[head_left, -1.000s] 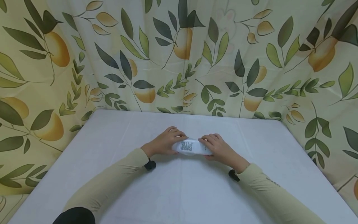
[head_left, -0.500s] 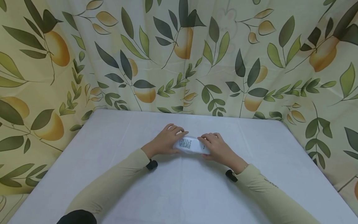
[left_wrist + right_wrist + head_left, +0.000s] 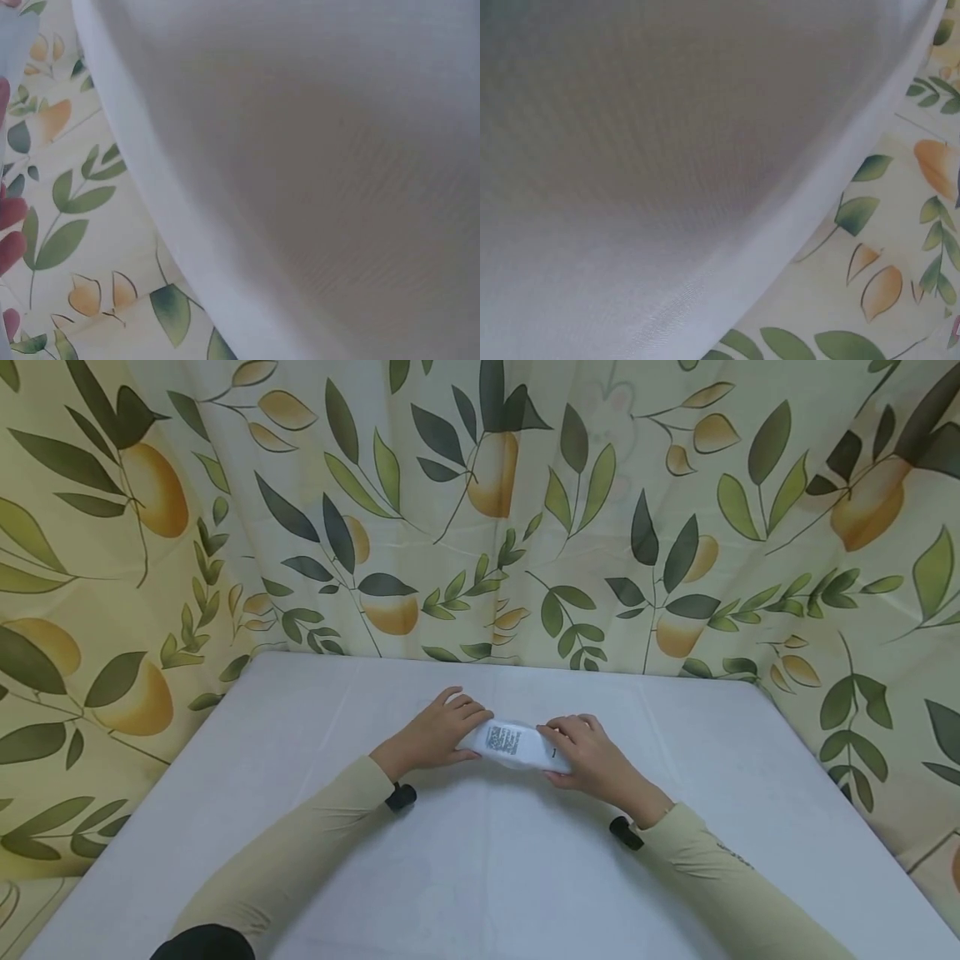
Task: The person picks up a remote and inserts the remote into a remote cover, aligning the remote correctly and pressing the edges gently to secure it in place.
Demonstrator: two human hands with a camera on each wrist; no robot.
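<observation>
A white, elongated package (image 3: 529, 748) with a dark block of print lies crosswise between my two hands in the head view. My left hand (image 3: 433, 735) grips its left end, thumb on the near side and fingers over the far side. At the right end, my right hand (image 3: 598, 766) holds it the same way, covering that end. The left wrist view catches only a few fingertips (image 3: 10, 253) and a pale strip of the package (image 3: 13, 52) at its left border. Its exact kind does not show.
A table (image 3: 480, 877) draped in white cloth lies under both hands. Behind and beside it hangs a curtain (image 3: 465, 560) printed with leaves and orange fruit. Small black wrist cameras (image 3: 401, 797) sit under both cuffs. A dark rounded thing (image 3: 206, 942) shows at the lower left.
My left hand first moves slightly right, then back left, its fingers shifting on the package end. The right hand goes a little left and returns. The package tilts slightly, its left end higher.
</observation>
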